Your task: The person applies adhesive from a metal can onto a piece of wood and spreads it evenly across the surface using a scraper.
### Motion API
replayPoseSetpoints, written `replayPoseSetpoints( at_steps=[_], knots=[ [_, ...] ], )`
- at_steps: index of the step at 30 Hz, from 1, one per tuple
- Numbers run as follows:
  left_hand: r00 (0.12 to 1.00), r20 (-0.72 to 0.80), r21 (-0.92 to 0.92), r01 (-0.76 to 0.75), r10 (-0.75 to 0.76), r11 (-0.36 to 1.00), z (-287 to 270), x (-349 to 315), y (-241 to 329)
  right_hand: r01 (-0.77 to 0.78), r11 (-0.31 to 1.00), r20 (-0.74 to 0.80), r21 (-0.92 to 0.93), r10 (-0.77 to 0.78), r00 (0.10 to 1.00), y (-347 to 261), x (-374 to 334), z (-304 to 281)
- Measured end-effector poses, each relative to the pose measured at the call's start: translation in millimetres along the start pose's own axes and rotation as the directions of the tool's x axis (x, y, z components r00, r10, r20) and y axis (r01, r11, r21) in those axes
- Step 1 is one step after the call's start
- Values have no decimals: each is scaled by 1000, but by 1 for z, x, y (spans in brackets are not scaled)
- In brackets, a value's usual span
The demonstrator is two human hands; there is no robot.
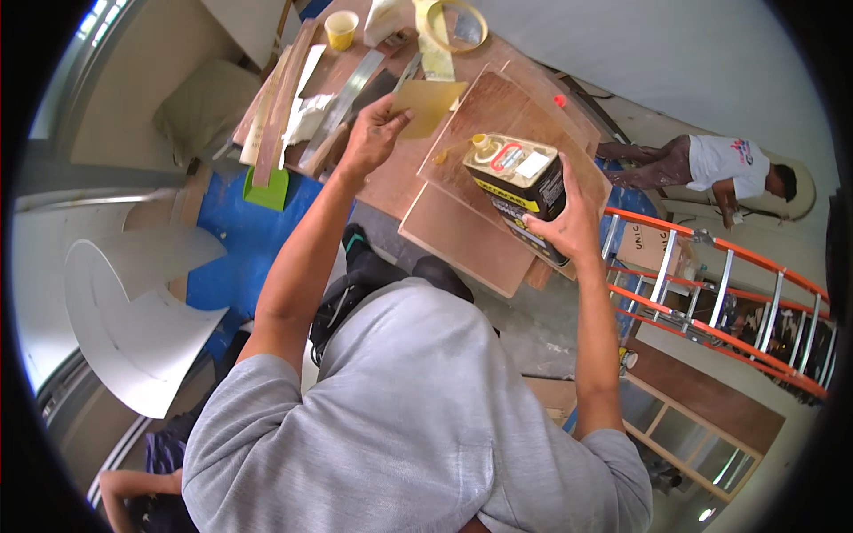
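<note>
My left hand (377, 135) pinches a flat, yellowish square sheet (430, 107) by its lower left corner. Whether it is paper or plastic I cannot tell. My right hand (569, 220) is wrapped around the right side of a rectangular metal can (519, 185) with a black and yellow label. The can is tilted, and a yellow spout (481, 141) rises from one corner of its top. Beneath it lie brown wooden boards (471, 233), stacked on the worktable. I cannot tell whether the can touches them.
Wood strips (286, 98) and a metal straightedge (348, 93) lie left on the table, near a yellow cup (340, 30) and a tape roll (457, 25). An orange ladder (711, 293) is at right. Another person (724, 169) stands beyond; another person's arm (133, 484) shows lower left.
</note>
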State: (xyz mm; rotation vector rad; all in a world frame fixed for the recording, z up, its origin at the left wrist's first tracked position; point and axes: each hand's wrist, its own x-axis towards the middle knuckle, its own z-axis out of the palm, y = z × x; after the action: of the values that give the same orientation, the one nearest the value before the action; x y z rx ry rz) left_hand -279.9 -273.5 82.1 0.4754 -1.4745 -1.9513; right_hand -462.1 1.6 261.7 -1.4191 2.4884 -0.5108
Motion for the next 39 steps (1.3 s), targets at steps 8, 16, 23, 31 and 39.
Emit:
replayPoseSetpoints(
  at_steps=[8,16,23,31,39],
  knots=[
    [907,406,143,56,-111,988,64,65,31,-7,1000,-177,17,10,984,13,-19,-23],
    [801,543,359,53,-254,932,77,81,81,-115,992,-371,56,127,920,58,-34,-34],
    [800,569,635,-278,-193,721,80,111,43,-26,861,-437,508,283,853,49,-76,-48],
    [566,779,611,-592,-269,526,137,167,117,43,442,-208,896,331,921,-22,-105,65],
    [583,723,690,-633,-370,350,145,154,145,217,442,-338,870,216,916,-87,-56,161]
  ],
)
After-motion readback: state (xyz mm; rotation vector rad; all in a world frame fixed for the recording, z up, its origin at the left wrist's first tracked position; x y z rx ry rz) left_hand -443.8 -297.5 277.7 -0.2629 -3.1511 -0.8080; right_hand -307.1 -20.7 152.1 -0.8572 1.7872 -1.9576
